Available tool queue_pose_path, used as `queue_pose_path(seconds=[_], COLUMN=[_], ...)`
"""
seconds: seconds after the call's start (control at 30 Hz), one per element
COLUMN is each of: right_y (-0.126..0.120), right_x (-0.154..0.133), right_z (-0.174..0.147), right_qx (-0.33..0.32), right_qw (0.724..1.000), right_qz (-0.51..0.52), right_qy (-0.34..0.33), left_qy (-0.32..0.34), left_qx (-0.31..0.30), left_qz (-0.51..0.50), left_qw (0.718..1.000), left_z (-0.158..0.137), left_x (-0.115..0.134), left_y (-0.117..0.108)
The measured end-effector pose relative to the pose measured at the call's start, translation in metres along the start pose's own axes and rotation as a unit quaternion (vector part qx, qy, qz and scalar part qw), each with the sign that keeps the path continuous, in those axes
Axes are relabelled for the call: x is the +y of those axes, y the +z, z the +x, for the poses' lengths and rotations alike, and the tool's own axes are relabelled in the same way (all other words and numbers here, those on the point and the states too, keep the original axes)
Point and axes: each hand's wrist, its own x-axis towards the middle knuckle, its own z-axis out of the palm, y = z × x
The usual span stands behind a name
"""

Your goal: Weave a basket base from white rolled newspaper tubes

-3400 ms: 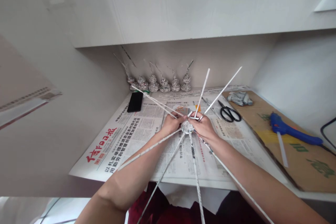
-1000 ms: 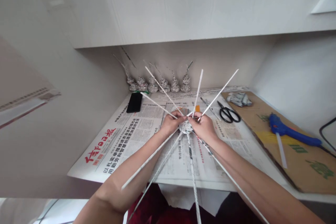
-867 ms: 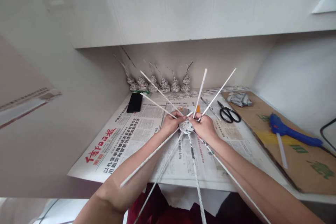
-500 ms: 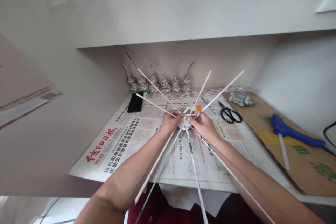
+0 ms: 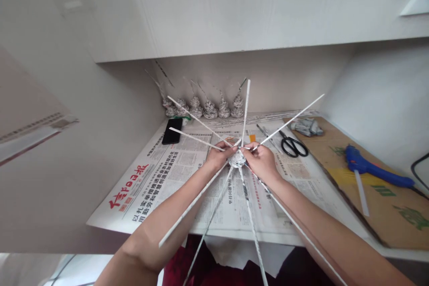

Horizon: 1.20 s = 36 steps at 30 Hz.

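Note:
Between my hands is a small round piece woven from rolled newspaper (image 5: 237, 159), held just above the newspaper sheet (image 5: 187, 178). Long thin paper rods (image 5: 250, 214) spread out from it on all sides, some reaching back, others down toward my lap. My left hand (image 5: 221, 155) grips its left edge, thumb on top and fingers curled beneath. On the right edge, my right hand (image 5: 258, 157) pinches a paper strand between thumb and forefinger. The fingers partly cover the weave, so its exact strand order is hidden.
Several gourd-shaped woven paper pieces (image 5: 210, 110) line the back wall. A black phone (image 5: 172, 131) lies at left. At right are black scissors (image 5: 293, 146), crumpled paper (image 5: 306, 127) and a blue glue gun (image 5: 377, 168) on cardboard (image 5: 398, 228). Loose paper rods (image 5: 264, 119) lie behind.
The rods have swung slightly: the upper middle one now stands nearly upright, and the right one leans further right. Both hands stay at the woven piece with small finger movements.

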Motion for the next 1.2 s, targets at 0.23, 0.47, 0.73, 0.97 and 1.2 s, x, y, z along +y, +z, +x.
queue_pose_path(seconds=[0.23,0.47,0.73,0.97,1.2], right_y=[0.001,0.000,-0.001,-0.002,-0.002], right_x=[0.002,0.001,-0.006,-0.007,-0.005], right_z=[0.002,0.003,0.000,-0.001,0.000], right_qx=[-0.016,-0.038,-0.039,-0.028,-0.041], right_qw=[0.999,0.996,0.996,0.998,0.997], right_qz=[0.038,0.069,0.070,0.051,0.059], right_qy=[0.024,0.045,0.039,0.017,0.019], left_qy=[-0.015,0.043,0.032,0.012,-0.031], left_qx=[-0.006,-0.005,-0.036,-0.043,-0.035], left_qz=[-0.015,0.021,0.035,0.034,0.017], left_qw=[1.000,0.999,0.998,0.998,0.999], left_z=[-0.001,-0.001,-0.005,-0.007,-0.007], left_x=[0.000,0.000,0.007,0.012,0.010], left_y=[0.000,0.000,0.001,0.002,0.001])
